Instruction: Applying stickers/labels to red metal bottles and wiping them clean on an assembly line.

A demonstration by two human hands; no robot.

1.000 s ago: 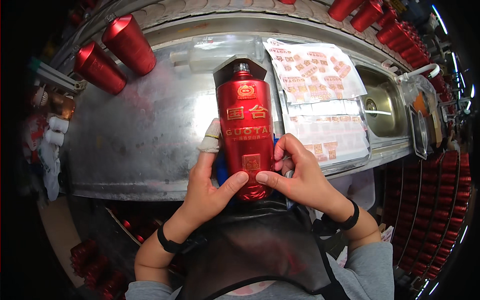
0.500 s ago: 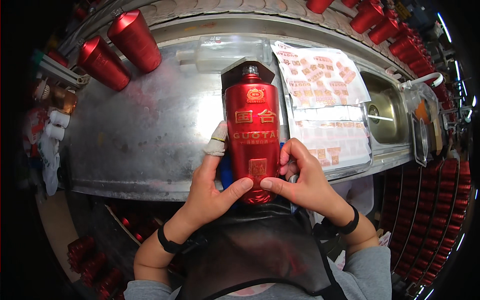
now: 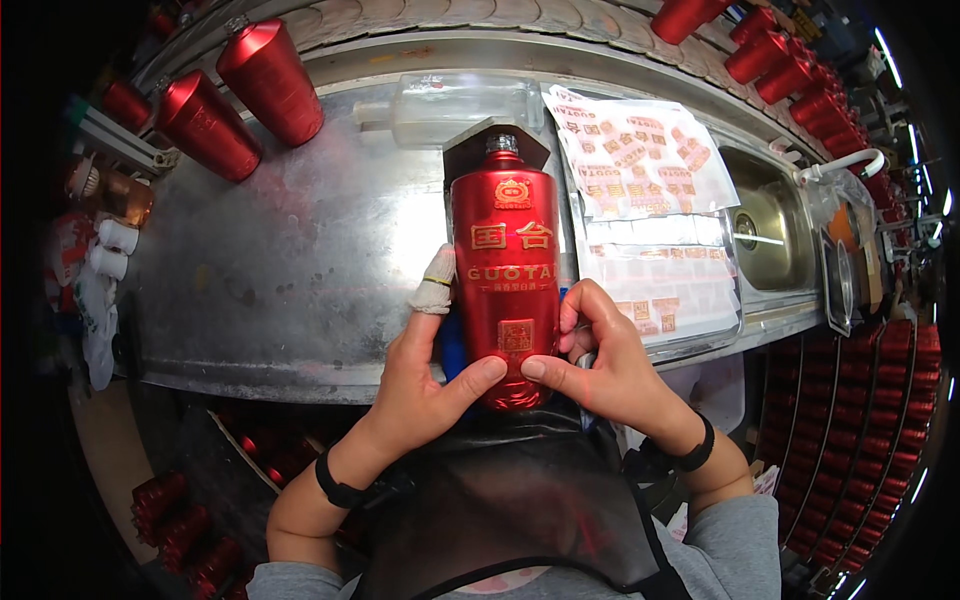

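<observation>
A red metallic bottle (image 3: 505,215) with gold decals lies tilted before me, its clear ridged neck pointing away. Behind its neck shows a dark angular rest (image 3: 472,152). My left hand (image 3: 425,365) is closed along the bottle's left side, the thumb pressed near its base and a white cloth cover with a yellow band on one finger. My right hand (image 3: 612,355) grips the lower right side, its thumb also near the base. The fingers under the bottle are hidden. Just beyond lies a clear glass bottle (image 3: 465,108) on its side.
Decal sheets (image 3: 645,150) cover the bench right of the bottle, beside a steel sink (image 3: 775,220) with a white tap (image 3: 850,165). Two red bottles (image 3: 268,85) stand far left on the metal bench (image 3: 260,270). Along the back runs a slatted conveyor (image 3: 560,35); racked red bottles (image 3: 850,430) fill the lower right.
Red bottles on the conveyor at the upper right have shifted rightward. Both hands and the held bottle stay almost in place.
</observation>
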